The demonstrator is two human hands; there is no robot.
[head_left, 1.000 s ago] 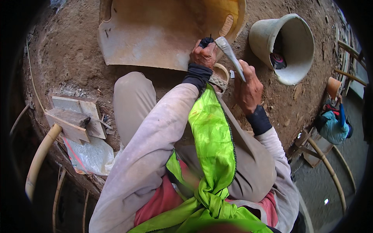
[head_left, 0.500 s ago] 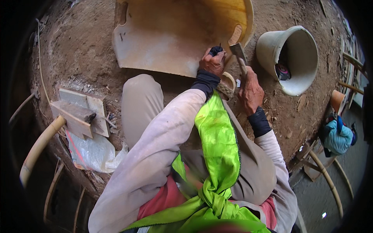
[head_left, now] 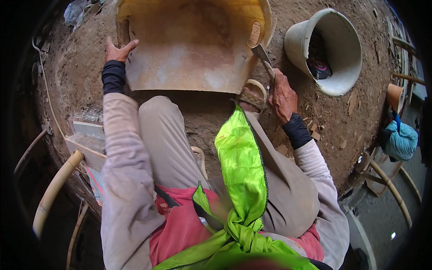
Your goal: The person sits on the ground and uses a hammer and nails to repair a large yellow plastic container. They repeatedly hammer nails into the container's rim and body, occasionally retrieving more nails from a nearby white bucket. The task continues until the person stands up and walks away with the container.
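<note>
Lying tipped on dirt, grey bucket (head_left: 300,42), dark and pink items inside

Curved yellow-brown wooden shell (head_left: 189,45) lies hollow side up on the dirt, worn pale inside; metal blade (head_left: 262,56) touches its right edge
</note>
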